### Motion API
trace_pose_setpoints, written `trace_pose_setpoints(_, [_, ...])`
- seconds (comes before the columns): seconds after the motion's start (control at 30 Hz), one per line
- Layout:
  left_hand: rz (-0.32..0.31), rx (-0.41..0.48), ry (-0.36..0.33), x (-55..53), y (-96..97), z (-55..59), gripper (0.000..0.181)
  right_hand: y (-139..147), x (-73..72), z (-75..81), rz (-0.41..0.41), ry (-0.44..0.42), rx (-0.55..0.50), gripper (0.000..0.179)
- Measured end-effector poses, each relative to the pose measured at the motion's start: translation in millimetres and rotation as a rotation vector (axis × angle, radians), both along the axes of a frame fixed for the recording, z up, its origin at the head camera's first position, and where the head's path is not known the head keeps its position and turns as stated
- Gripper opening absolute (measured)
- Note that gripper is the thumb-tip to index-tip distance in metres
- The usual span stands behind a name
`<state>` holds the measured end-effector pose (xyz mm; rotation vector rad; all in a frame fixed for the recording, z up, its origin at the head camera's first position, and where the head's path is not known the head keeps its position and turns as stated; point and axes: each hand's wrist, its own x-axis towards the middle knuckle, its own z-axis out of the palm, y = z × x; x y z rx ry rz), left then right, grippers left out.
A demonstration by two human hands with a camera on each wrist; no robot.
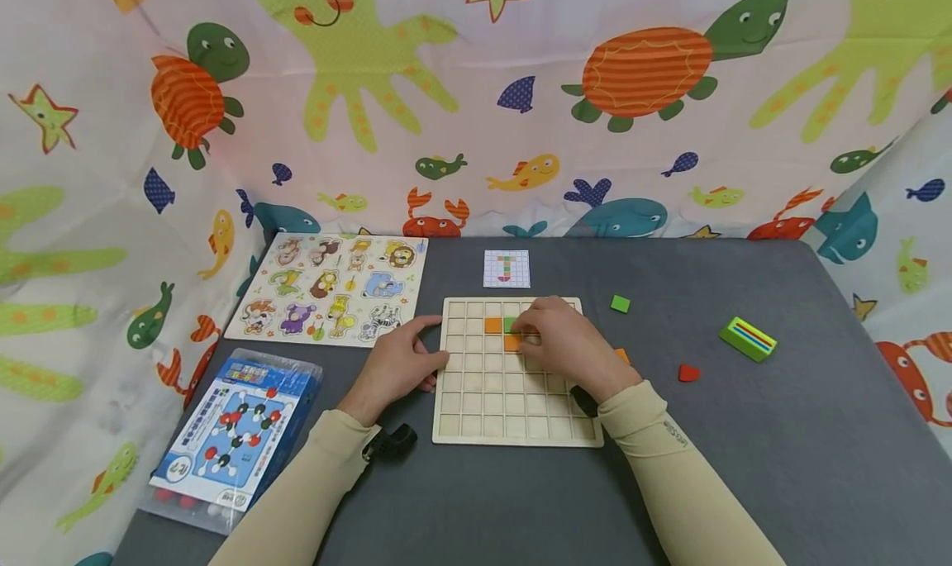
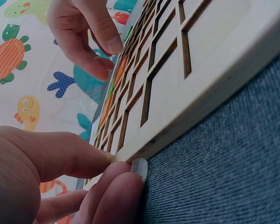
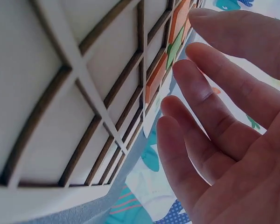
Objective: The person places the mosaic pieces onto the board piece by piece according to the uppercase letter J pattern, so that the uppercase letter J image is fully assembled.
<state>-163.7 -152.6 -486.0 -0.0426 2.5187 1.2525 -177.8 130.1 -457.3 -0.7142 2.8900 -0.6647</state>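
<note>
A square wooden grid board (image 1: 472,425) lies flat on the grey table. My left hand (image 1: 397,359) pinches its left edge between thumb and fingers, as the left wrist view (image 2: 74,163) shows close up. Over the upper part of the board is my right hand (image 1: 565,343), its fingers loosely bent beside the tiles. In the right wrist view these fingers (image 3: 191,79) are spread, and nothing shows between them. An orange tile (image 1: 493,325) and a green tile (image 1: 510,325) sit side by side in cells, with another orange tile (image 1: 512,343) below the green one. My right hand hides some cells.
Behind the board is a small pattern card (image 1: 506,268). To the right lie a loose green tile (image 1: 621,303), a red heart-shaped piece (image 1: 689,373) and a green block with coloured stripes (image 1: 748,340). An animal puzzle board (image 1: 327,289) and a boxed molecule set (image 1: 234,438) occupy the left.
</note>
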Motion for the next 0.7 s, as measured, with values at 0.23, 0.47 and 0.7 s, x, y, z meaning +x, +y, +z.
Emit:
trace_pose_setpoints(0.23, [0.001, 0.011, -0.008, 1.8, -1.9, 1.0, 0.064, 20, -2.4, -1.2, -0.084, -0.041, -0.001, 0.027])
trace_pose_setpoints(0.47, [0.003, 0.016, -0.003, 2.5, -1.9, 0.0, 0.064, 67, -9.1, -3.3, -0.191, -0.043, 0.034, 0.034])
trace_pose_setpoints(0.7, [0.012, 0.029, 0.002, 1.5, -2.3, -1.1, 0.065, 113, -24.7, -3.0, -0.262, -0.045, 0.081, 0.040])
